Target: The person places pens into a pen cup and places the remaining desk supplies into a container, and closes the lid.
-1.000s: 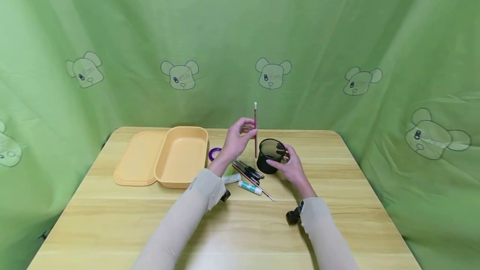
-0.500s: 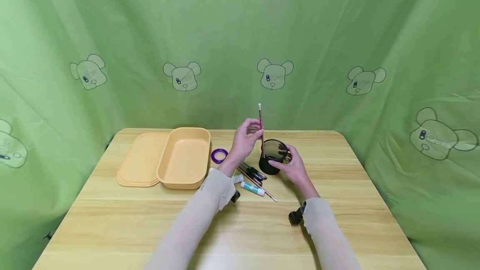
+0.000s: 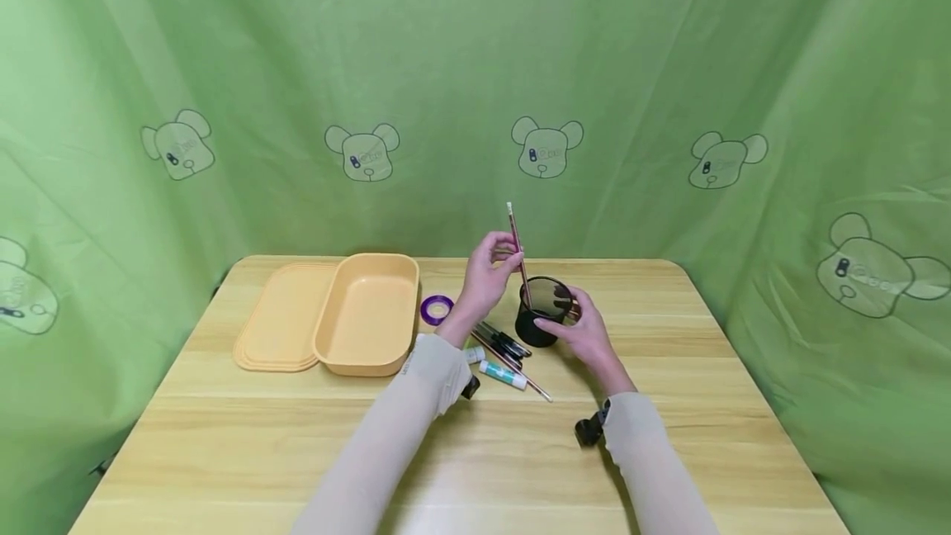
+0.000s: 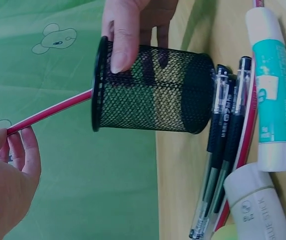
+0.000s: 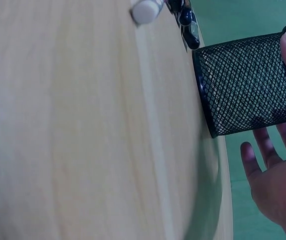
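My left hand (image 3: pixel 486 277) pinches a red-striped pencil (image 4: pixel 58 109) between thumb and fingertips. The pencil leans, its white end up, and its lower part is inside the black mesh pen holder (image 4: pixel 152 90). Around the holder's side curls my right hand (image 3: pixel 583 327), thumb near the rim in the left wrist view and fingers on the far side. Just left of the holder, several black-capped pens (image 4: pixel 232 110) lie in a bunch with another red pencil (image 3: pixel 539 389). A teal-and-white glue stick (image 3: pixel 503 375) and a white glue stick (image 4: pixel 260 205) lie by them.
An open peach-coloured box (image 3: pixel 367 362) stands on the wooden table (image 3: pixel 245 436) to the left, its lid (image 3: pixel 278 329) flat beside it. Between box and left hand lies a purple tape roll (image 3: pixel 436 310). A green curtain (image 3: pixel 446 40) hangs behind the table.
My left hand has moved right, bringing the pencil from beside the holder over its rim and down inside. The pencil now tilts. My right hand keeps its grip on the holder.
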Action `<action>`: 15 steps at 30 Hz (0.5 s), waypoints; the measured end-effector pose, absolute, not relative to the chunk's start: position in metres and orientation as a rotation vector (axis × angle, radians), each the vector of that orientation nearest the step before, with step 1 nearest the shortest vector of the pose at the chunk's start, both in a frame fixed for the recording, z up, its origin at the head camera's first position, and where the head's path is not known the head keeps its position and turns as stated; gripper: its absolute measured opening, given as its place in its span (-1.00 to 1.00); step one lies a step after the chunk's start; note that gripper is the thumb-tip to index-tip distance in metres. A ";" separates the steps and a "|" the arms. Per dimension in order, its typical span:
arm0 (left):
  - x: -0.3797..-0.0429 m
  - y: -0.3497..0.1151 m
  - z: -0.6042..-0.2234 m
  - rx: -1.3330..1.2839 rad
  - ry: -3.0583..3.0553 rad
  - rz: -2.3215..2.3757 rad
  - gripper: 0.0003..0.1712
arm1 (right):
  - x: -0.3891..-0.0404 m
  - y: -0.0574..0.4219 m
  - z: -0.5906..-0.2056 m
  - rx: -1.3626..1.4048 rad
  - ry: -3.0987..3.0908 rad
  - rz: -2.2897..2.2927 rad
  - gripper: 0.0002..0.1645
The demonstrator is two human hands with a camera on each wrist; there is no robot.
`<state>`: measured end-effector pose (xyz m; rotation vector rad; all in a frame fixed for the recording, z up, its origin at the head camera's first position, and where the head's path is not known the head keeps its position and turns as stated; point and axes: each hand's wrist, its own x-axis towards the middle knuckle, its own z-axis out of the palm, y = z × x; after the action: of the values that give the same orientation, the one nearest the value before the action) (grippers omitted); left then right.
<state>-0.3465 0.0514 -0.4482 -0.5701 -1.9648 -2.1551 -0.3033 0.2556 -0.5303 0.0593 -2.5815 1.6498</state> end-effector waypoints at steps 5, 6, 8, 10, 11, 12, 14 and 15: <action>-0.348 0.055 -0.453 -0.585 -1.992 -2.120 -0.71 | -0.305 0.257 -0.531 0.077 -2.570 1.646 0.13; -0.348 0.055 -0.454 -0.582 -1.995 -2.119 -0.71 | -0.305 0.257 -0.531 0.078 -2.567 1.644 0.13; -0.348 0.055 -0.454 -0.580 -2.000 -2.121 -0.71 | -0.306 0.257 -0.532 0.081 -2.562 1.644 0.12; -0.349 0.055 -0.454 -0.581 -2.007 -2.119 -0.71 | -0.307 0.258 -0.532 0.084 -2.561 1.642 0.11; -0.349 0.055 -0.455 -0.577 -2.011 -2.117 -0.71 | -0.307 0.258 -0.532 0.086 -2.561 1.642 0.11; -0.349 0.055 -0.455 -0.579 -2.009 -2.123 -0.71 | -0.306 0.258 -0.532 0.085 -2.561 1.643 0.11; -0.346 0.054 -0.454 -0.572 -2.024 -2.120 -0.71 | -0.306 0.258 -0.533 0.083 -2.563 1.645 0.12; -0.346 0.055 -0.455 -0.572 -2.035 -2.108 -0.71 | -0.305 0.258 -0.533 0.081 -2.565 1.645 0.12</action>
<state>-0.3460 0.0547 -0.4551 -0.5717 -2.0354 -2.1084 -0.3055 0.2584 -0.5327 0.0808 -2.5654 1.6447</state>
